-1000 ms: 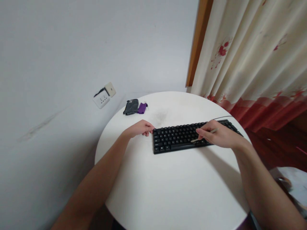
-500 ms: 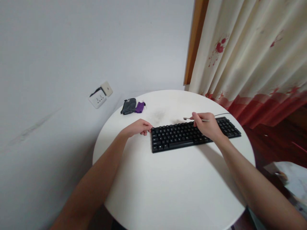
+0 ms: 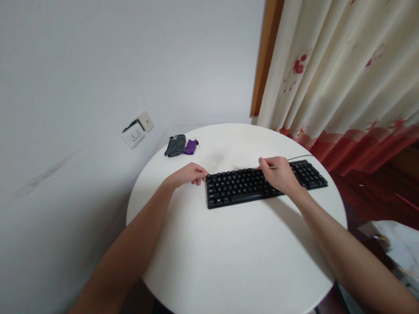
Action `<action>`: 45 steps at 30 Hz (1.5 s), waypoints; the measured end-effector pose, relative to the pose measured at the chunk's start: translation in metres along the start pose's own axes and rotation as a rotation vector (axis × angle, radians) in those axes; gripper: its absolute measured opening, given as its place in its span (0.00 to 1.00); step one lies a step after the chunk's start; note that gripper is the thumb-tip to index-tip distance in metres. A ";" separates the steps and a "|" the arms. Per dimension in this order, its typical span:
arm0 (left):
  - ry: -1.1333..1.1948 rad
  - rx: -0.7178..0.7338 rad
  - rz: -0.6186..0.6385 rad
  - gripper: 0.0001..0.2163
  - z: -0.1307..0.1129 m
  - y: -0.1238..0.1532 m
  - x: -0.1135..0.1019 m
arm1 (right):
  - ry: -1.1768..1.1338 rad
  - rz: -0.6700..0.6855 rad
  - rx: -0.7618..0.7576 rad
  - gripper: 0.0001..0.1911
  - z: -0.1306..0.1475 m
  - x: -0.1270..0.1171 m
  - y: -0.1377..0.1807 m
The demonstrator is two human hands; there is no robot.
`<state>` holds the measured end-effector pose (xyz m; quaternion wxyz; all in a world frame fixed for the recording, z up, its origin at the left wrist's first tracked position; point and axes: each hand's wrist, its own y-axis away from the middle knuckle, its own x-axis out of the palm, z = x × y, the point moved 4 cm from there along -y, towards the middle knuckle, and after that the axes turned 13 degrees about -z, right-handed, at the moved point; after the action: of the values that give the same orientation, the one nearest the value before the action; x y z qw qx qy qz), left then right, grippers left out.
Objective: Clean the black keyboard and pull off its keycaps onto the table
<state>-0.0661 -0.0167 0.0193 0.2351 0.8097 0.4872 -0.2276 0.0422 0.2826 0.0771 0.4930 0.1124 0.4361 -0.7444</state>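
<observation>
Keyboard point(image 3: 262, 185) lies on white round worktop point(image 3: 229, 257). Left hand point(image 3: 189, 174) steadies its left end, fingers curled. Right hand point(image 3: 278, 174) pinches thin stick point(image 3: 274, 167) over top key row; likely mid-cleaning, next stroke needs tip between keys.

Both forearms bare, no sleeves, no rings/watch visible.

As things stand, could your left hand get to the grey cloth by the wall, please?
Probably yes. The left hand rests at the keyboard's left end, and only bare table lies between it and the grey cloth; the purple thing sits to the cloth's right, off the path.
</observation>
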 end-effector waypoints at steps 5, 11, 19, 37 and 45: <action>0.005 -0.005 -0.001 0.15 0.000 0.000 0.000 | 0.048 -0.026 -0.034 0.27 0.010 -0.003 0.002; 0.003 0.004 0.000 0.16 -0.002 0.000 0.000 | 0.059 0.062 -0.090 0.27 0.016 -0.004 0.002; -0.004 0.001 0.005 0.15 -0.001 0.000 0.001 | 0.036 0.302 -0.130 0.26 0.019 -0.022 0.004; -0.005 0.013 0.009 0.16 0.011 -0.006 -0.001 | -0.001 0.442 -0.036 0.24 0.009 -0.043 0.008; -0.010 0.015 0.006 0.16 0.003 -0.002 0.000 | -0.087 0.051 0.055 0.27 -0.008 -0.038 -0.004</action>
<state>-0.0687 -0.0180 0.0164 0.2321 0.8118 0.4819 -0.2345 0.0556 0.3133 0.0971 0.5272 0.1045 0.3906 -0.7474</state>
